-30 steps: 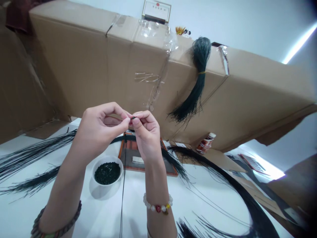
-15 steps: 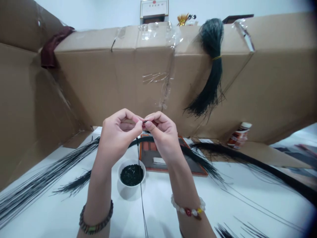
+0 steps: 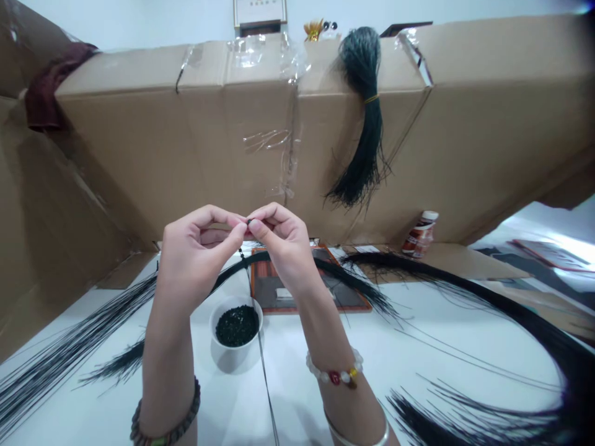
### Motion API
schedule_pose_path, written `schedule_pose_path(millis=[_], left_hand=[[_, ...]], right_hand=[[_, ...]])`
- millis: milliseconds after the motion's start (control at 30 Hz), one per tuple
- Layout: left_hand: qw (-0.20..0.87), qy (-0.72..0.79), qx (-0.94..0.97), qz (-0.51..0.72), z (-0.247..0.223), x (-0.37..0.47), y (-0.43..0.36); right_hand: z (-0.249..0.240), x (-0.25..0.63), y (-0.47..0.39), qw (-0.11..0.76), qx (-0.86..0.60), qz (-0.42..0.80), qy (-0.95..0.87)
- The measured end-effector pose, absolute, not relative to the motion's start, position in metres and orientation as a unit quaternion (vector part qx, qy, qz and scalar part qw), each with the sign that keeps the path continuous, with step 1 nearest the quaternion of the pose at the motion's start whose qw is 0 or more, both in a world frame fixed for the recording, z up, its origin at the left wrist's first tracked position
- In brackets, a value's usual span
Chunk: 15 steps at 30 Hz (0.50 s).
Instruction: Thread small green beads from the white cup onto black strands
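My left hand [image 3: 199,248] and my right hand [image 3: 281,241] meet fingertip to fingertip above the table. Both pinch a tiny dark bead [image 3: 250,223] between thumb and forefinger. From the fingers a thin black cord [image 3: 261,347] hangs down past a white bowl, with small dark beads on its upper part. The white bowl [image 3: 214,331] holds many small dark beads [image 3: 237,326] and stands below my left hand. Behind the hands, a black cord bundle [image 3: 357,285] lies across a tray with an orange rim [image 3: 367,308].
A cardboard wall [image 3: 209,148] rises behind the table, with a tied bundle of black cords [image 3: 369,124] hanging over it. At the right stand a bottle [image 3: 420,235] and a thick black cord bundle [image 3: 483,294]. Loose cords [image 3: 93,331] spread at the left.
The whole view has shifted, so the hands, bowl and wall appear further left. More of the right-hand cord bundle shows. Both hands keep their fingertips together.
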State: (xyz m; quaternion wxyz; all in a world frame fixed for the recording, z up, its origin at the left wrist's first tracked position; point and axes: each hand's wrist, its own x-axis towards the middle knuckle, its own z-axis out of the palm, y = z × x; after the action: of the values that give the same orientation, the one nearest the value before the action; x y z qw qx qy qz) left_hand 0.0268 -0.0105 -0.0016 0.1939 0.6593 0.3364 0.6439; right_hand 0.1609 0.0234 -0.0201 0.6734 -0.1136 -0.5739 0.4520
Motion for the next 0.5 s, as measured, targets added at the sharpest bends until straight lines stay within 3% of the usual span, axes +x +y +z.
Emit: schedule_pose_path(millis=[500], left_hand=[[0.190,0.338,0.616,0.685,-0.0025,0.0358,-0.0121]], right_hand=[[-0.0221,0.1638,0.0242,0.673,-0.091,0.466,-0.567]])
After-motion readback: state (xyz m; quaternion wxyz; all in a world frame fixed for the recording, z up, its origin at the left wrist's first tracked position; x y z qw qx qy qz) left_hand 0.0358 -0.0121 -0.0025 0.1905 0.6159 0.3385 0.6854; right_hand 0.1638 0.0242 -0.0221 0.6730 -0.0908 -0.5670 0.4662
